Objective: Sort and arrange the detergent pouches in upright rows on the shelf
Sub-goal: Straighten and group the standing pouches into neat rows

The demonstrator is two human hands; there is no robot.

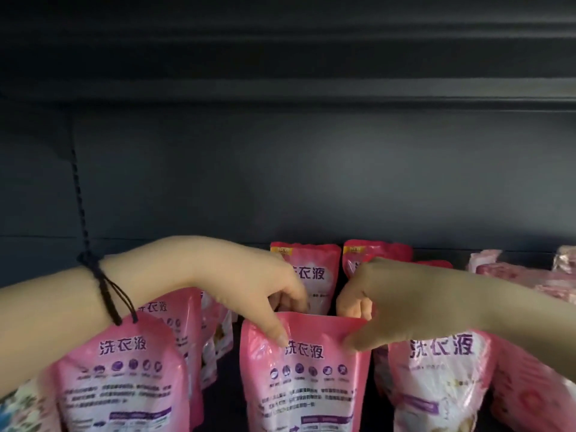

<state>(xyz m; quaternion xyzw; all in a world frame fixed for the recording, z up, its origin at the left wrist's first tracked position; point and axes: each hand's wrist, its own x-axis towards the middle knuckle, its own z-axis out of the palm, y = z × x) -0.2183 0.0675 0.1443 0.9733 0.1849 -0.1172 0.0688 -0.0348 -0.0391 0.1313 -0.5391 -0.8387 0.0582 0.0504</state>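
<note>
A pink detergent pouch [307, 378] stands upright at the front middle of the shelf, its printed back facing me. My left hand [249, 285] pinches its top left corner, thumb in front and fingers curled behind. My right hand [389, 304] pinches the top right corner the same way. More pink pouches stand upright around it: one at the front left [124, 375], one at the front right [436, 378], and two behind in the back row [314, 275] [374, 251].
The dark back panel [311, 182] of the shelf rises behind the pouches, with an upper shelf edge [280, 95] overhead. Pink pouches lie flat in a pile at the far right [530, 275]. A patterned pouch shows at the lower left corner [21, 410].
</note>
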